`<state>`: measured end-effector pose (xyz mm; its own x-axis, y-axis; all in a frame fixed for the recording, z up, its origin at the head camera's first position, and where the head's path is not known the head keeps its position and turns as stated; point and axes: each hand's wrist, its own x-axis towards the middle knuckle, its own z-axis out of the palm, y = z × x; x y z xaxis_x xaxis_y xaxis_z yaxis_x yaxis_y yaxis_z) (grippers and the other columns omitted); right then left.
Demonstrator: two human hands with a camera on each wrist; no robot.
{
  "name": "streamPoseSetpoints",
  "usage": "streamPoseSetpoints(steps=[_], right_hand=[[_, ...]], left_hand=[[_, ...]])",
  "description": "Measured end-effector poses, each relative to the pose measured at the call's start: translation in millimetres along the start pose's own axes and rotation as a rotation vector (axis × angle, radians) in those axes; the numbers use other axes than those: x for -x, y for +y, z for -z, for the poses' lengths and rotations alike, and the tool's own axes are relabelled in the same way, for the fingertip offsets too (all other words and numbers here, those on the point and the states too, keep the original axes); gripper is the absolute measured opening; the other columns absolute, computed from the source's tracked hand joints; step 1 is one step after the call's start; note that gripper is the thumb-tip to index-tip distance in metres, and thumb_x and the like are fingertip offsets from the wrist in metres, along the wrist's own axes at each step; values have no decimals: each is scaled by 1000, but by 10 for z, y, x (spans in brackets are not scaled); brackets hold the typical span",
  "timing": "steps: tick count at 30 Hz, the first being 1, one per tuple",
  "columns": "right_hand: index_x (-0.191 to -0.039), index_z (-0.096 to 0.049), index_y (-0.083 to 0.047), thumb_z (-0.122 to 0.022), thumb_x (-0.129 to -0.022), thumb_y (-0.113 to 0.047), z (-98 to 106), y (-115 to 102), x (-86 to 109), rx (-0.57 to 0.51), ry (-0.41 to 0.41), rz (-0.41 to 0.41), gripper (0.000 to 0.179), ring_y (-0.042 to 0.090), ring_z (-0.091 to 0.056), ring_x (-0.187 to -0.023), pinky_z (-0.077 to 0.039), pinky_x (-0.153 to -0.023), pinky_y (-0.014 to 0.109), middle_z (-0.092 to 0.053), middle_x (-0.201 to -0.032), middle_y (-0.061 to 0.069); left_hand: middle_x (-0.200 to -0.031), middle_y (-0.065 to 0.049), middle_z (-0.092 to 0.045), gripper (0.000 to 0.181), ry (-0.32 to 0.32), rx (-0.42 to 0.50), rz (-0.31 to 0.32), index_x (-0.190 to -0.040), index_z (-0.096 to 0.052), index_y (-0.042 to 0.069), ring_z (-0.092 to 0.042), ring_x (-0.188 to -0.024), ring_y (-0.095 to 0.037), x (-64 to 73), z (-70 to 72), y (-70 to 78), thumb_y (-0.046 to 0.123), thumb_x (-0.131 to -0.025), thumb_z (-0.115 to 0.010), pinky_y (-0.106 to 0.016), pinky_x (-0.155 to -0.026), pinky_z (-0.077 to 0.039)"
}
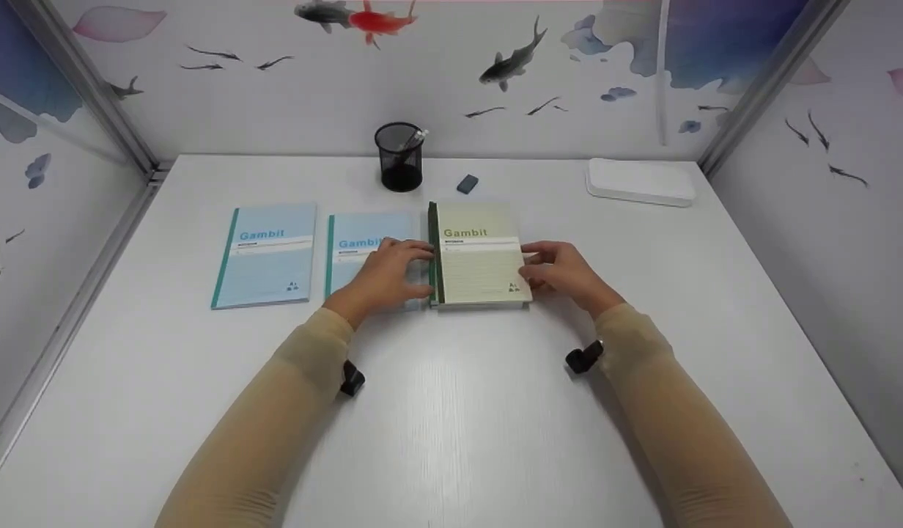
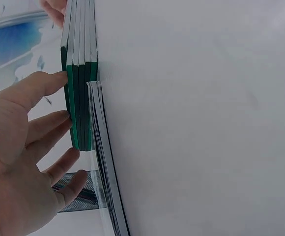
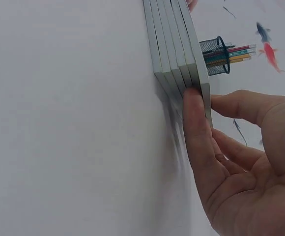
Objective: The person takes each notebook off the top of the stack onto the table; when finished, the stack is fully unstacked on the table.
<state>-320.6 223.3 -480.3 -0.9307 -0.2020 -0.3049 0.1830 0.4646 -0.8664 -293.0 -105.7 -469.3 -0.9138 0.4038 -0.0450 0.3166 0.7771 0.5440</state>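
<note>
A pale yellow-green notebook (image 1: 481, 268) with a dark spine tops a stack of several notebooks (image 3: 167, 49) in the middle of the table. My left hand (image 1: 387, 273) reaches over a blue notebook (image 1: 341, 275), its fingertips at the spines on the stack's left side. In the left wrist view those fingers (image 2: 46, 86) are spread and loosely bent against green spines. On the opposite side my right hand (image 1: 565, 275) pinches the edge of the top notebook, thumb above and a finger at the page edge below it. Another blue notebook (image 1: 268, 260) lies farther left.
Behind the stack stand a black mesh pen cup (image 1: 400, 158) holding pencils and a small dark eraser-like block (image 1: 467, 183). A white flat box (image 1: 640, 182) lies at the back right. Panels printed with fish (image 1: 510, 66) enclose the white table (image 1: 451, 425).
</note>
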Motion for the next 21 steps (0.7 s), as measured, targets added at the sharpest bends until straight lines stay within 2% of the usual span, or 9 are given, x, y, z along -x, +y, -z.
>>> streamPoseSetpoints(steps=[6,14,21], right_hand=[[-145,-54,-6,-73,-93,-15,53,67,16,-92,-10,-22,56,15,-71,-89,-61,-77,28,-67,-127,16],[-147,-52,-11,-71,-94,-10,177,112,89,-191,12,1,57,13,-73,-96,-62,-80,29,-67,-134,18],[-150,-49,-12,-69,-95,-9,405,221,189,-251,12,-15,59,14,-74,-96,-62,-80,29,-69,-130,12]], left_hand=[[-157,5,-49,62,-14,-57,10,-144,-61,17,-37,-145,-29,-30,36,13,40,-90,-79,-52,-120,-35],[-158,5,-47,63,-31,-4,37,-144,-60,16,-36,-146,-28,-23,91,13,39,-89,-81,-49,-122,-34],[-158,5,-46,64,-49,12,38,-145,-59,16,-35,-146,-27,-29,59,25,40,-89,-80,-47,-122,-34]])
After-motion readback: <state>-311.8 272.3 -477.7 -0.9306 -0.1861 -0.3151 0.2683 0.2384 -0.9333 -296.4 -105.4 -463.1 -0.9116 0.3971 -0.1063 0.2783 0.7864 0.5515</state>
